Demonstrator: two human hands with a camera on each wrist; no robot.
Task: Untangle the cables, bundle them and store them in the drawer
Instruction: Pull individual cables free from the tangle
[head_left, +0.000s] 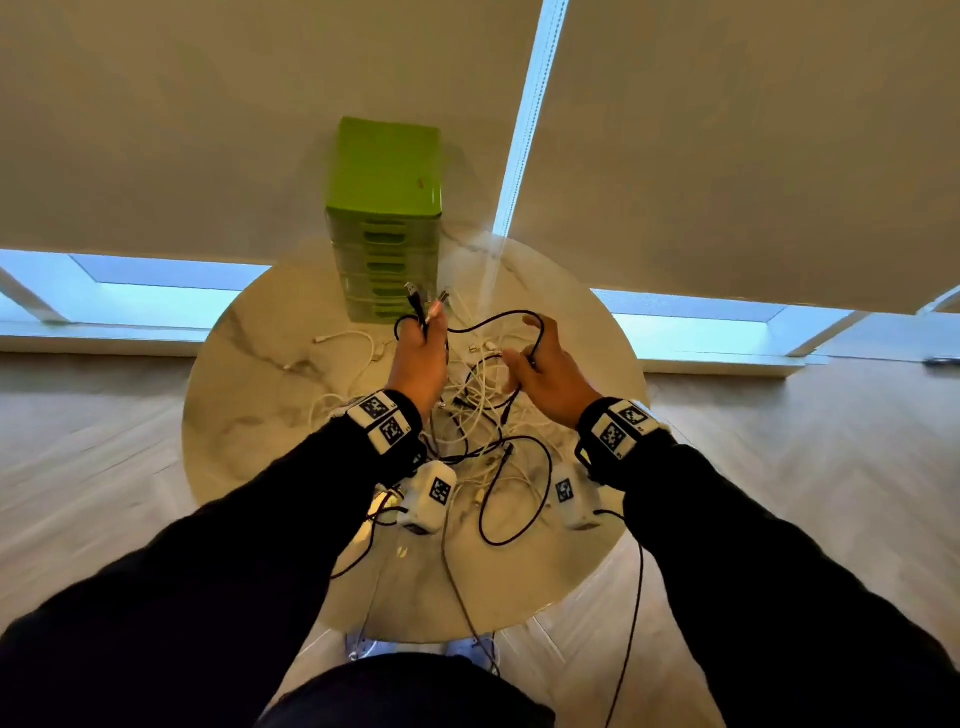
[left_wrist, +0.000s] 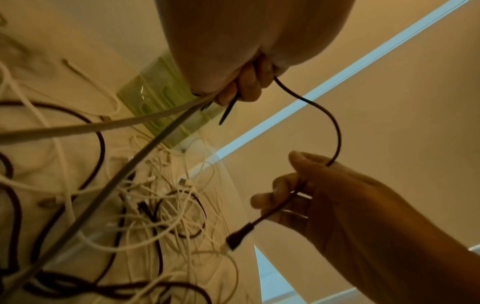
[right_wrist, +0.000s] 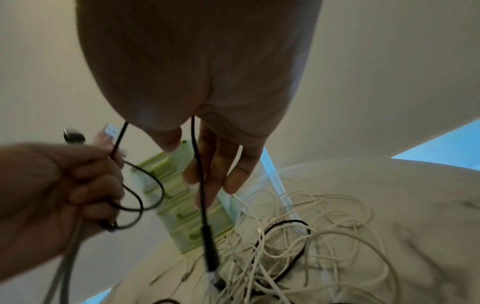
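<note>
I work over a round marble-top table (head_left: 249, 395), and the biggest risk sits right on it: the heap of white and black cables (head_left: 488, 415) at its centre, directly under my hands. If I lift what I hold too briskly, any strand still threaded through that heap drags the whole knot up with it, or sweeps loose ends off the near edge at six o'clock, where a few black leads already hang over.

The green drawer unit (head_left: 384, 228) stands at twelve o'clock on the table, all drawers apparently closed as far as I can tell. It looks light; a snagged cable pulling toward me could tip or slide it.

My left hand (head_left: 421, 358) is fisted around several cable ends, with a USB plug (head_left: 412, 291) poking out at the top and small loops gathered below the fingers. Adding coils one-handed, I judge the loops could spring loose.

The thin black cable (head_left: 493, 318) arcs from that fist to my right hand (head_left: 545, 379). There the fingers are only lightly curled, the cable pinched near thumb and forefinger, its barrel connector (right_wrist: 211, 246) dangling below. That loose pinch is the smallest worry: the connector may swing into the heap and hook a white strand.
</note>
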